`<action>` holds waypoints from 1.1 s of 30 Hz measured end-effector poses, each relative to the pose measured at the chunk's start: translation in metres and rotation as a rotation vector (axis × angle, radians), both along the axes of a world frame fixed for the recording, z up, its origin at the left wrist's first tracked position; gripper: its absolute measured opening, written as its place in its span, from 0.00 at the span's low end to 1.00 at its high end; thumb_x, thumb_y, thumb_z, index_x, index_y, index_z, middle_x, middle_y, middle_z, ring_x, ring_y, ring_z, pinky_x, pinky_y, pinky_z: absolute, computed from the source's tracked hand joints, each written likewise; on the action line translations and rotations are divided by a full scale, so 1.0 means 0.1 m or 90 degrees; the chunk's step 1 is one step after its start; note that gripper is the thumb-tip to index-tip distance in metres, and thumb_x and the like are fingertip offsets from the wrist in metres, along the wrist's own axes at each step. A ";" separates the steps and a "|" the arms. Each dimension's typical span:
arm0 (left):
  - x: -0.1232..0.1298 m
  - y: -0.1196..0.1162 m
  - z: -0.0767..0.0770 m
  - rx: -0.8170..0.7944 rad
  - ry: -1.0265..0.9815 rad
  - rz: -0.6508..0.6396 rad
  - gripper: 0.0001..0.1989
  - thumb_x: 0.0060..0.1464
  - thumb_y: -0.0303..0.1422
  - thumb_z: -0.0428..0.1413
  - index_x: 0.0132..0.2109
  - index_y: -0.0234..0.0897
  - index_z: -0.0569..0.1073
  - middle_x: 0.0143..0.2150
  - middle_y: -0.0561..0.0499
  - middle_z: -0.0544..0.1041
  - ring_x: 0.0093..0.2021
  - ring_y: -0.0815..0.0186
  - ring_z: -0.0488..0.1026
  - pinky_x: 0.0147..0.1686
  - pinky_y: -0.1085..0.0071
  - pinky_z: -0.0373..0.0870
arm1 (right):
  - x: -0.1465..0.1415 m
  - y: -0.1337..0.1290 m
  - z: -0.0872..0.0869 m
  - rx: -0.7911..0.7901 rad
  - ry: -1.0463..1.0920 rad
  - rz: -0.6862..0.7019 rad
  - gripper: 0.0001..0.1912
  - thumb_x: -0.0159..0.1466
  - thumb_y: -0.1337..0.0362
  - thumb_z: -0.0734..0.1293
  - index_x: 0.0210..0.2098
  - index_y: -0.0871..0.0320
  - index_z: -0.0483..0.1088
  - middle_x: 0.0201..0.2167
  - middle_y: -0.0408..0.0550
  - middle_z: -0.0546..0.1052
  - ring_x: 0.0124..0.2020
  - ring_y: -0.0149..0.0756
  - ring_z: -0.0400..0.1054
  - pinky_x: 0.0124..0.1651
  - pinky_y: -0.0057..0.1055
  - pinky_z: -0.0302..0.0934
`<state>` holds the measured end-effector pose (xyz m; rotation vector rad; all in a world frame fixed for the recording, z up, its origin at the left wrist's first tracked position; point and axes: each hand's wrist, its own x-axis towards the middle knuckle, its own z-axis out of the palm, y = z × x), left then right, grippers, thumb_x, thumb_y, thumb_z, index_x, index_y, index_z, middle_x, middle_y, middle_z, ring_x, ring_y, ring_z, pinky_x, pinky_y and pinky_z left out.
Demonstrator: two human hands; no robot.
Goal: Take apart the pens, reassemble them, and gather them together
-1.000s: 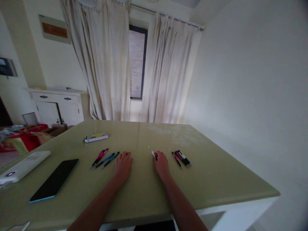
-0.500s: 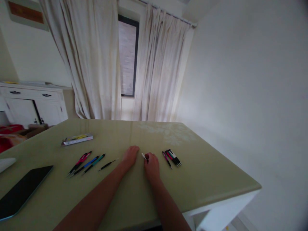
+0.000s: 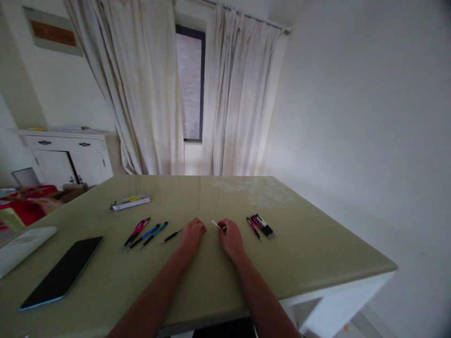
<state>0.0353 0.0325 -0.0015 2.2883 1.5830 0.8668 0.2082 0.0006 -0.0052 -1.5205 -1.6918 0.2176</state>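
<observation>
My right hand (image 3: 231,237) is closed round a short white pen barrel (image 3: 216,225), whose pale end sticks out toward the upper left. Just left of it, my left hand (image 3: 192,237) is low over the table with its fingers curled; whatever may be in them is hidden. Beside my left hand lies a slim black pen part (image 3: 171,236) with a thin tip. Further left are a teal pen (image 3: 154,234), a blue pen (image 3: 143,236) and red-and-black pens (image 3: 136,232). On the right, a purple pen (image 3: 253,228) lies next to a bunch of several pens (image 3: 263,226).
The pale green table (image 3: 310,253) carries a clear pen box (image 3: 131,202) at the back left. A black tablet (image 3: 63,272) and a white object (image 3: 24,246) lie at the left. Curtains and a white cabinet (image 3: 70,155) stand behind; a wall is on the right.
The view has swung left, so the table things appear further right. My left hand's fingers look more curled than before. My right hand still holds the white barrel.
</observation>
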 end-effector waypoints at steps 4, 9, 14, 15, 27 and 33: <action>-0.05 -0.05 0.05 0.027 -0.148 0.004 0.08 0.56 0.35 0.54 0.32 0.37 0.74 0.35 0.47 0.77 0.39 0.58 0.74 0.42 0.63 0.69 | -0.02 -0.03 0.04 0.020 0.052 0.051 0.10 0.60 0.72 0.63 0.39 0.57 0.72 0.39 0.50 0.77 0.40 0.41 0.70 0.47 0.36 0.63; -0.11 0.02 0.03 -0.088 -0.456 -0.050 0.16 0.52 0.44 0.56 0.38 0.35 0.76 0.30 0.50 0.79 0.31 0.62 0.75 0.35 0.66 0.72 | -0.05 -0.07 0.09 0.028 0.090 0.125 0.11 0.61 0.69 0.63 0.42 0.56 0.73 0.40 0.49 0.77 0.40 0.39 0.71 0.42 0.32 0.65; -0.09 0.07 -0.03 -0.125 -0.530 -0.106 0.18 0.50 0.45 0.58 0.39 0.33 0.78 0.29 0.49 0.79 0.31 0.64 0.75 0.36 0.66 0.73 | -0.05 -0.08 0.09 0.033 0.100 0.146 0.12 0.62 0.69 0.63 0.43 0.56 0.74 0.41 0.50 0.76 0.40 0.40 0.71 0.41 0.32 0.65; -0.08 0.08 -0.04 -0.121 -0.533 -0.099 0.18 0.50 0.45 0.58 0.39 0.33 0.78 0.28 0.49 0.78 0.30 0.64 0.74 0.35 0.67 0.73 | -0.05 -0.08 0.09 0.033 0.102 0.152 0.12 0.62 0.69 0.63 0.43 0.56 0.74 0.41 0.50 0.76 0.40 0.40 0.71 0.41 0.32 0.65; -0.08 0.05 0.00 -0.107 -0.546 -0.061 0.21 0.47 0.48 0.61 0.37 0.32 0.81 0.24 0.51 0.74 0.27 0.66 0.69 0.30 0.70 0.65 | -0.06 -0.05 0.06 0.038 0.113 0.173 0.12 0.61 0.70 0.64 0.43 0.56 0.74 0.40 0.50 0.76 0.40 0.40 0.70 0.41 0.33 0.64; -0.07 0.01 0.02 -0.123 -0.535 -0.080 0.20 0.48 0.47 0.60 0.37 0.33 0.82 0.23 0.52 0.72 0.26 0.67 0.66 0.28 0.71 0.63 | -0.06 -0.05 0.05 0.045 0.117 0.181 0.12 0.61 0.71 0.63 0.43 0.56 0.73 0.41 0.50 0.75 0.41 0.39 0.69 0.41 0.32 0.64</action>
